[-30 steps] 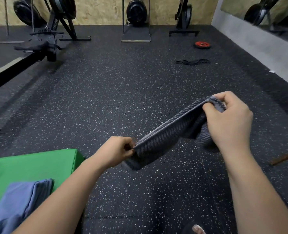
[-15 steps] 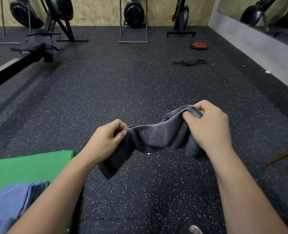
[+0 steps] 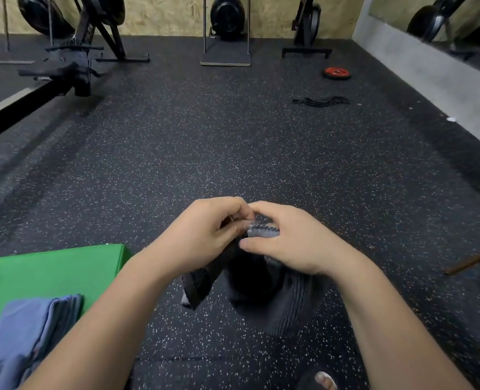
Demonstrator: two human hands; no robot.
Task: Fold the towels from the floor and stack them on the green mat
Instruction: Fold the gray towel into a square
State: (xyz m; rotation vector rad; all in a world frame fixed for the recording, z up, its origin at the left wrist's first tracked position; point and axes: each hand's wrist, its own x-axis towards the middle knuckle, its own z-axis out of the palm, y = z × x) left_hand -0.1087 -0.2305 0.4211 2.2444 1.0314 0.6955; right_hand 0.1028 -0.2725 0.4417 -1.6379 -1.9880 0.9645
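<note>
A dark grey ribbed towel (image 3: pixel 278 299) hangs doubled over in the air above the speckled floor. My left hand (image 3: pixel 205 237) and my right hand (image 3: pixel 289 240) meet at its top and both pinch its edges together there. The towel's loop sags below my wrists, partly hidden by them. At the lower left lies the green mat (image 3: pixel 45 274), and on it sits a stack of folded blue-grey towels (image 3: pixel 22 333), half covered by my left forearm.
Dark rubber gym floor (image 3: pixel 233 150) stretches ahead. A rowing machine (image 3: pixel 64 68) stands far left, more machines line the back wall. A red weight plate (image 3: pixel 336 72) and a black band (image 3: pixel 320 101) lie far right. A brown stick (image 3: pixel 472 258) lies at right. My toes (image 3: pixel 324 380) show below.
My hands came together from a stretched-apart hold, bringing the towel's two ends to meet. The towel went from spread taut to hanging folded in half.
</note>
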